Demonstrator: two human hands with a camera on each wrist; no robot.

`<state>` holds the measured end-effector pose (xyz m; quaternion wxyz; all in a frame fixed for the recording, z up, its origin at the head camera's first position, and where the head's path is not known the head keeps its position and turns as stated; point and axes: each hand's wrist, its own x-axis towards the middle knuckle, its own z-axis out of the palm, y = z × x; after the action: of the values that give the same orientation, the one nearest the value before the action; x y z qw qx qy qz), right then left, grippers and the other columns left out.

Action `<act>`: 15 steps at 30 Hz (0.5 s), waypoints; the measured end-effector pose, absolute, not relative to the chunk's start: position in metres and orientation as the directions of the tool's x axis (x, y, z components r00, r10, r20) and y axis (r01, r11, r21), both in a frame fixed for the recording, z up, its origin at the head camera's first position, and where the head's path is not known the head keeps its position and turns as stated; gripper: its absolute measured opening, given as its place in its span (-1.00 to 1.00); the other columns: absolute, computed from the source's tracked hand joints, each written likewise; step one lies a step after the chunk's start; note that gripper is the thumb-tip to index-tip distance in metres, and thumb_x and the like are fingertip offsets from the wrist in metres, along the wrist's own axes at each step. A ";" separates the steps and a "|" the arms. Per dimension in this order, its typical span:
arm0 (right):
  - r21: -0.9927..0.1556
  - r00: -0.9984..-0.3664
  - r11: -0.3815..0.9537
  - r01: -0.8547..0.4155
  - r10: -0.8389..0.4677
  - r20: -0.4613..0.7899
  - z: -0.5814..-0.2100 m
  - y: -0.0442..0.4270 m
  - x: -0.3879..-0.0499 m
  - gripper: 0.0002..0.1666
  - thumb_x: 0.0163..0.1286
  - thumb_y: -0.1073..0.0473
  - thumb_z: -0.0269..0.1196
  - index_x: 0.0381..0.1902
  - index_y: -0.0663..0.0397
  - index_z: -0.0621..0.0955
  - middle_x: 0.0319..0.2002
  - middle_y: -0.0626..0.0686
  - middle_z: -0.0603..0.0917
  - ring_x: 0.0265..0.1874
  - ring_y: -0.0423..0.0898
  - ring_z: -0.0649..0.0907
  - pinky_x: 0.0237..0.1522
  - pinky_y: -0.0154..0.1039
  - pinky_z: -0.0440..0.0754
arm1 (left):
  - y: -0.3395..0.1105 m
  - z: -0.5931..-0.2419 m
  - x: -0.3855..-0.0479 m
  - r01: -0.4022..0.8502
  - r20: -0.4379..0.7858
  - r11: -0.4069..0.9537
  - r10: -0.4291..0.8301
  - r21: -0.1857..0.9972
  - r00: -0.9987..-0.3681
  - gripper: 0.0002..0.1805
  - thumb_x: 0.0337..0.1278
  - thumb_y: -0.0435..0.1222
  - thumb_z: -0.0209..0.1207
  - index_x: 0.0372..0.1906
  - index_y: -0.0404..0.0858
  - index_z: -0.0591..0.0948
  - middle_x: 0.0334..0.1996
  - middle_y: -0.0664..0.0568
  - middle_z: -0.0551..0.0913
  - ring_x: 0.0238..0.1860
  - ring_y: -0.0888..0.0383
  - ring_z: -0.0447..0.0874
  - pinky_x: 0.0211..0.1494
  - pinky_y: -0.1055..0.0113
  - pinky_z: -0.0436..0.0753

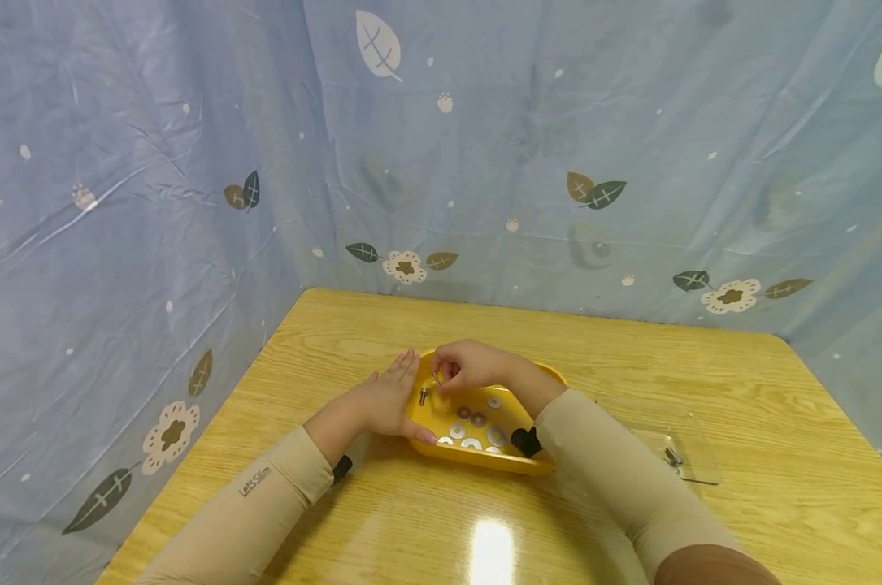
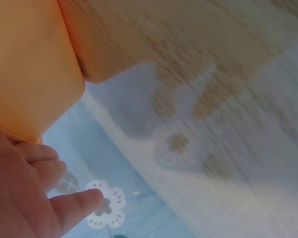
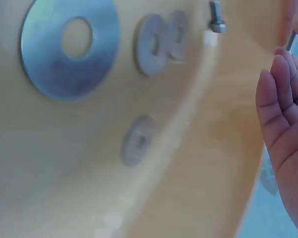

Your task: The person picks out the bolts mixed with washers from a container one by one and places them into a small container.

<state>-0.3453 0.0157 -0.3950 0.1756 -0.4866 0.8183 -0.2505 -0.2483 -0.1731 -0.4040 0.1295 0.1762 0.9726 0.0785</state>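
Note:
A yellow plastic tray [image 1: 477, 460] stands on the table, with several flat metal washers [image 1: 457, 431] lying in it. My left hand [image 1: 389, 404] rests along the tray's left end, fingers straight and thumb spread at the front rim. Over the tray's far left part, my right hand [image 1: 473, 366] pinches a small metal bolt [image 1: 436, 379] between thumb and fingers. Another bolt [image 1: 423, 396] lies inside the tray close by. In the right wrist view the held bolt [image 3: 291, 40] shows only partly at the fingertips, and a large washer [image 3: 69, 49] looms near the camera.
To the right, partly behind my right forearm, a clear plastic container [image 1: 697, 431] holds a few metal bolts [image 1: 672, 457]. Black wrist cameras [image 1: 526, 441] sit at both wrists. A blue patterned curtain [image 1: 528, 162] hangs behind and left of the wooden table [image 1: 382, 520].

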 end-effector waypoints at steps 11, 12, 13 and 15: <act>-0.576 -0.467 0.368 -0.730 -0.884 0.028 -0.363 0.042 -0.334 -0.68 0.16 0.11 0.32 -0.16 0.05 0.52 -0.49 -0.11 0.56 -0.54 -0.20 0.53 -0.38 -0.33 0.55 | -0.173 -0.405 -0.248 0.324 -0.212 0.926 0.362 0.193 -0.908 0.44 -0.43 0.46 0.12 0.42 -0.35 -0.25 0.42 -0.20 -0.32 0.43 -0.03 -0.35 0.30 -0.19 0.01; -0.572 -0.470 0.368 -0.733 -0.882 0.036 -0.361 0.045 -0.334 -0.69 0.16 0.10 0.32 -0.16 0.03 0.52 -0.49 -0.12 0.56 -0.54 -0.20 0.53 -0.38 -0.33 0.55 | -0.173 -0.404 -0.248 0.324 -0.211 0.926 0.362 0.194 -0.908 0.43 -0.42 0.46 0.13 0.42 -0.35 -0.25 0.42 -0.20 -0.32 0.43 -0.03 -0.35 0.31 -0.19 0.01; -0.571 -0.471 0.365 -0.735 -0.881 0.043 -0.359 0.048 -0.334 -0.68 0.16 0.10 0.32 -0.16 0.04 0.52 -0.49 -0.12 0.55 -0.54 -0.20 0.53 -0.38 -0.32 0.55 | -0.173 -0.404 -0.248 0.324 -0.212 0.926 0.362 0.195 -0.908 0.43 -0.42 0.46 0.13 0.42 -0.35 -0.25 0.42 -0.20 -0.32 0.43 -0.03 -0.36 0.31 -0.19 0.01; -0.575 -0.480 0.366 -0.731 -0.875 0.054 -0.354 0.054 -0.333 -0.68 0.16 0.10 0.32 -0.16 0.04 0.52 -0.49 -0.11 0.56 -0.54 -0.19 0.53 -0.38 -0.32 0.55 | -0.172 -0.404 -0.247 0.327 -0.209 0.924 0.365 0.196 -0.907 0.43 -0.42 0.46 0.12 0.42 -0.35 -0.24 0.42 -0.20 -0.32 0.43 -0.03 -0.35 0.30 -0.19 0.01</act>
<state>-0.3331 0.0545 -0.3544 0.1317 -0.4924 0.8159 -0.2731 -0.2469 -0.1724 -0.4035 0.1220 0.1777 0.9733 0.0786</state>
